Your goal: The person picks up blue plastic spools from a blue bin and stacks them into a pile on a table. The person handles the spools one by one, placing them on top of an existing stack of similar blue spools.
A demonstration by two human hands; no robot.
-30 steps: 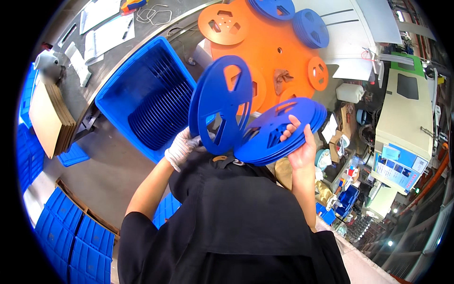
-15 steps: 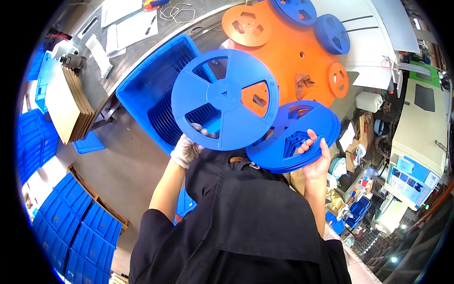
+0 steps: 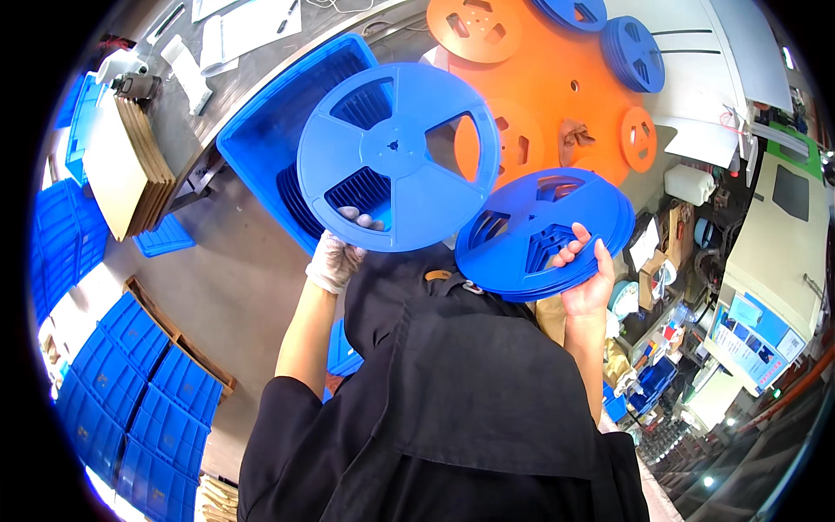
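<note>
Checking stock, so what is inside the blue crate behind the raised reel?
The blue crate holds upright blue reels, packed in a row. The raised reel in the left hand covers the rest.

Smooth matt plastic is showing on the blue reel [image 3: 398,157]; a thin white glove [image 3: 335,259] is looking rubbery; cardboard sheets [image 3: 122,165] are looking dull.

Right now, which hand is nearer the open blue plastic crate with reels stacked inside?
Left. The gloved left hand, holding a blue reel, is just below the blue plastic crate; the bare right hand is farther right.
</note>
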